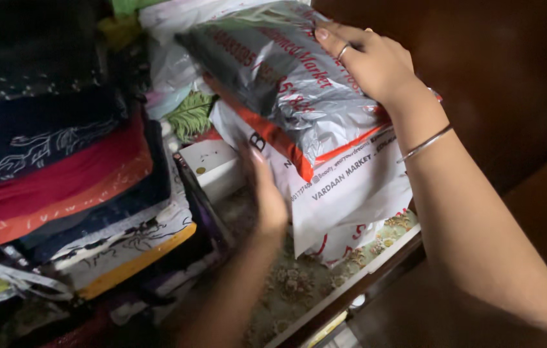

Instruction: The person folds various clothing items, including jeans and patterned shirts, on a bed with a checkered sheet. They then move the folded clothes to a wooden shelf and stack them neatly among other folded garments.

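Forearm of the right arm, bare, fills the lower right corner; a thin silver bangle circles the wrist.

Shelf front: pale wooden shelf edge runs diagonally from lower centre to right, lined with a cream floral-patterned liner. Bare liner shows between the edge and the parcels, the one open strip on the shelf.

Left hand: reaches in from below, fingers extended and pressed flat against the side of the white plastic mailer bag; open, not gripping. Motion blur hides the fingertips.

White plastic mailer bag: lowest of the parcel stack, dark and red lettering on its face, its corner overhanging the liner near the shelf edge.

Silver-grey plastic mailer bag with orange-red border: lies tilted on top of the white one, red lettering across it, crinkled surface.

Right hand: laid over the upper right end of the silver-grey bag, fingers curled over its edge, a ring on one finger; holding it.

Small white cardboard box: just left of the left hand, upright.

Stack of folded fabrics: left side, layered dark navy, red, orange, yellow-edged, packed close against the box.

Dark brown wooden cabinet wall: right, behind the right hand.

Pale translucent plastic bags: farthest, top centre, behind the parcels.
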